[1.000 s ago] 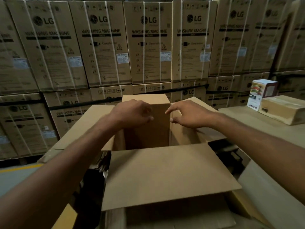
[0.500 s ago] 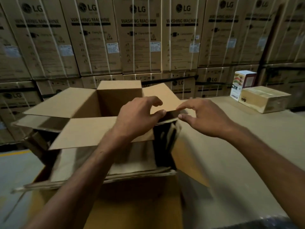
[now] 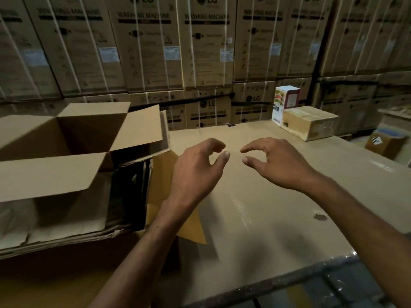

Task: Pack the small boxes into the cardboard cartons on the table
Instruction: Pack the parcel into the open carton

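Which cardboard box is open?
The big carton on the left, flaps spread out. The brown carton far right and the small white box beside it are closed.

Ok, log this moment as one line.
left hand: loosely curled, empty | right hand: loosely curled, empty | open carton: at left, flaps up | small box: far right, unpacked

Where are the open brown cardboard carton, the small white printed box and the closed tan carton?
open brown cardboard carton (image 3: 87, 133): head view, inner wall.
small white printed box (image 3: 279, 105): head view, left face.
closed tan carton (image 3: 309, 115): head view, top face.
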Demonstrator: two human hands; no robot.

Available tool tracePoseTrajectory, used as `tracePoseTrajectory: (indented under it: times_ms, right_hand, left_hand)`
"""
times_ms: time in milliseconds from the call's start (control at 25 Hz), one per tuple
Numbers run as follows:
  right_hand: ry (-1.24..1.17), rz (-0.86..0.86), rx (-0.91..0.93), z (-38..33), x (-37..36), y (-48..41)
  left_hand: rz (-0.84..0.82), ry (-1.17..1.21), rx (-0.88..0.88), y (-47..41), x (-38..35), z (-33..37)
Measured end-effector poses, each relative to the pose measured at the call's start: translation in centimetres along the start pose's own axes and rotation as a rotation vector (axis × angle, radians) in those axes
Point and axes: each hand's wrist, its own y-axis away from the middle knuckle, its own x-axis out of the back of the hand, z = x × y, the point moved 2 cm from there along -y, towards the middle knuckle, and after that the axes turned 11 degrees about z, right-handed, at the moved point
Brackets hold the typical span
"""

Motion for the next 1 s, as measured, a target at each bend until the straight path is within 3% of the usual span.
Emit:
tracePoseTrajectory:
  times_ms: [320, 640, 1000]
  right_hand:
    - [0.082, -0.027, -0.201, 14.8, 0.5, -1.0]
    - [0.071, -0.005, -0.327, 32.9, 1.7, -4.0]
    - [0.017, -0.097, -0.241, 54.1, 2.5, -10.2]
  left_hand:
    - [-0.162, 0.255, 0.106, -2.9, -16.6, 1.9]
    - [-0.294, 0.33, 0.134, -6.8, -33.5, 7.6]
    - [-0.207, 0.448, 0.398, -10.1, -53.1, 15.3]
